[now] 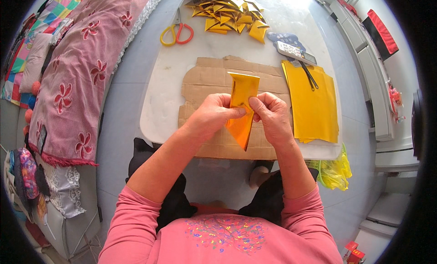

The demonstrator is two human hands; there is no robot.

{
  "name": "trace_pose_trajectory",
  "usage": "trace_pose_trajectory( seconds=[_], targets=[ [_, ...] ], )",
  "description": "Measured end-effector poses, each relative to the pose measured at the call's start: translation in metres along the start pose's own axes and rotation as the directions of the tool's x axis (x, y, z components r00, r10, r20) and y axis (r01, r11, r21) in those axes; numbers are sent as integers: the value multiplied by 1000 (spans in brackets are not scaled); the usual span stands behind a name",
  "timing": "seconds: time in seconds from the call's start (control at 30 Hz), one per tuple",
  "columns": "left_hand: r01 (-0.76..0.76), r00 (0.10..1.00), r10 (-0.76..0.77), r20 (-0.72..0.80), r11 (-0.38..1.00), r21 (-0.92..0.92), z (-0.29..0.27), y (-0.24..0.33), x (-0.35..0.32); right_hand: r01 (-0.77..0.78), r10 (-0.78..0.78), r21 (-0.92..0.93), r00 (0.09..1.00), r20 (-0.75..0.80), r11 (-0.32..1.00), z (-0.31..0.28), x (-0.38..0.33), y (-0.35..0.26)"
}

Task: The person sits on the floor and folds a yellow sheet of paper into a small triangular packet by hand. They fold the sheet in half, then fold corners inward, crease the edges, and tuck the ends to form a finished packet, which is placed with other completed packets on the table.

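Note:
Between my two hands is a folded strip of shiny gold paper [244,88], with a flat upper edge and a pointed lower end. My left hand [211,111] pinches its left side, the thumb lying across the front. On the right side, my right hand [272,114] grips it between thumb and fingers. The strip is held above a brown cardboard sheet [200,82] on the table. To the right lies a stack of flat yellow-gold paper sheets [314,109]. A heap of folded gold paper pieces [227,11] sits at the far side.
Scissors [176,34] with one yellow and one red handle lie at the far left of the white table [157,100]. A white remote control [296,52] and a black cord [309,77] rest by the sheets. A yellow plastic bag [336,170] hangs below the right edge.

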State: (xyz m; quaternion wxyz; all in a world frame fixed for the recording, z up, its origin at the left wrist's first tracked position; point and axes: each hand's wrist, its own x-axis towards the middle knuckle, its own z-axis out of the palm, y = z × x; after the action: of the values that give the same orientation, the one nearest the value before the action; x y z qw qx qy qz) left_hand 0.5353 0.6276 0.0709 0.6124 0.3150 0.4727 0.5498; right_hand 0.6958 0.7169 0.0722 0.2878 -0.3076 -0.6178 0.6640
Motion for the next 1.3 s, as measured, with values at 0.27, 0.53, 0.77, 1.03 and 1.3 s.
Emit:
trace_pose_trajectory(
  seconds=[0.27,0.53,0.77,1.03,1.3],
  targets=[
    [-26,998,26,-55,1000,-7,-2,-4,0,-68,61,48,989,132,997,-5,0,-2],
    [-53,998,52,-26,999,-7,-1,-2,-2,-71,60,68,985,159,995,-5,0,-1],
    [28,997,-5,-83,961,274,-1,4,-2,-12,5,-103,998,-67,995,-8,2,-7],
    [-3,999,11,-37,974,228,0,7,-4,51,-54,-77,998,-38,996,-12,4,-5],
    [-88,984,112,-136,982,169,-2,17,-6,-38,38,160,999,6,986,-23,7,-5]
  ],
)
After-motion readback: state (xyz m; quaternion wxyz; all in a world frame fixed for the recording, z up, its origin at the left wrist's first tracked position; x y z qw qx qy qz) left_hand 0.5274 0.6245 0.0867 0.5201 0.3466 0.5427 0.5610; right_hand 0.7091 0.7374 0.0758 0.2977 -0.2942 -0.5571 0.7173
